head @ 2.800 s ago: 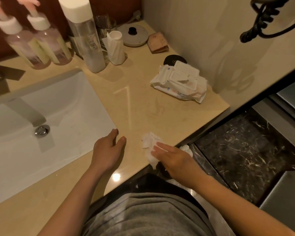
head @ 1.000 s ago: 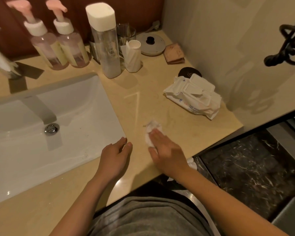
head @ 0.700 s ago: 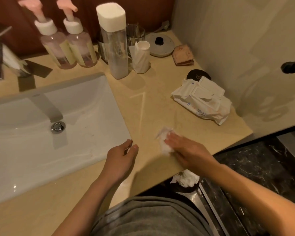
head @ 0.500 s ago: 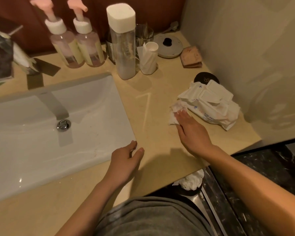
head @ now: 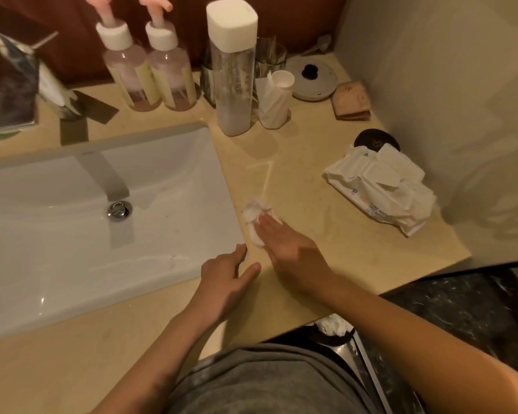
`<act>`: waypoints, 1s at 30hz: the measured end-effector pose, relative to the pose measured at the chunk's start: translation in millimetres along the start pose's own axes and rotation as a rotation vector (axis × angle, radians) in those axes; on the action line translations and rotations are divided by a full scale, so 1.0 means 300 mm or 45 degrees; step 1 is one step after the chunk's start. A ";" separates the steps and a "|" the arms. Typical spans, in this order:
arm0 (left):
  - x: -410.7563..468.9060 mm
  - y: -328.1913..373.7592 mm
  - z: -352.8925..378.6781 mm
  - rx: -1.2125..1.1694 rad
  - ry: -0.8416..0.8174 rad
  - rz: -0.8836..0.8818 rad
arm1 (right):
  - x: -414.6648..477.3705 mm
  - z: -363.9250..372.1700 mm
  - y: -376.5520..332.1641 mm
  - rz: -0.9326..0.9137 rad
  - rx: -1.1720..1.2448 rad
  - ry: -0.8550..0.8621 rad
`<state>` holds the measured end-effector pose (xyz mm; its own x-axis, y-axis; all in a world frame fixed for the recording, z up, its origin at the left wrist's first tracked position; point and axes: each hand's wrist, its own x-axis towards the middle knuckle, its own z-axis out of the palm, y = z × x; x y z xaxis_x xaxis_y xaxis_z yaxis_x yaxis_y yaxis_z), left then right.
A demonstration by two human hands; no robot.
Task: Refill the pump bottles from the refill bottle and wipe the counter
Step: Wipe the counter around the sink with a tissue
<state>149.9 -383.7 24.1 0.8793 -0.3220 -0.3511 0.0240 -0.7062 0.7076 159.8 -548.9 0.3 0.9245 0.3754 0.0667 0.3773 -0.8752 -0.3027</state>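
Head view.

1. Right hand [head: 290,252]: flat, fingers straight, pressing a crumpled white wet wipe [head: 253,218] onto the beige stone desk [head: 326,186]. It grips nothing; the wipe sits under the fingertips.
2. Left hand [head: 225,276]: relaxed and empty, resting on the desk at the near right corner of the white rectangular sink [head: 72,234], close beside the right hand.

Change: half a second ago the right hand and wipe lay far over to the right, just beside the white soft pack of wipes [head: 380,186]. Now they sit just beside the sink's right rim, with the pack well apart. Judged as one leftward pass across the desk, so the wiping step is under way and the open stretch between sink and pack has been covered.

3. Clear plastic pump bottles with pink pump heads [head: 129,76]: a pair at the back of the desk, pumps fitted, well apart from both hands.
4. Tall clear refill bottle with a white square cap [head: 232,73]: upright and capped, just right of the pair. Refilling is judged finished.
5. Dark bin [head: 331,328] below the desk edge holds white tissue.
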 end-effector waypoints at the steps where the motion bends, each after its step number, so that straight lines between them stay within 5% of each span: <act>1: 0.003 -0.002 -0.003 0.027 -0.005 0.011 | -0.052 -0.004 0.006 -0.064 0.018 -0.063; 7: 0.000 0.010 -0.008 0.106 -0.022 0.009 | -0.211 -0.129 0.111 -0.403 -0.088 -0.277; 24: -0.013 0.011 -0.010 -0.176 -0.065 -0.132 | 0.374 -0.051 0.140 0.361 -0.100 -0.035; 30: -0.024 0.012 0.007 -0.243 0.006 -0.208 | 0.227 -0.035 0.073 0.266 -0.050 -0.008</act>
<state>142.6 -385.2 27.9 0.8586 -0.2100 -0.4676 0.2547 -0.6168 0.7447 231.6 -545.8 8.1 0.9825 0.1860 0.0004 0.1791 -0.9455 -0.2720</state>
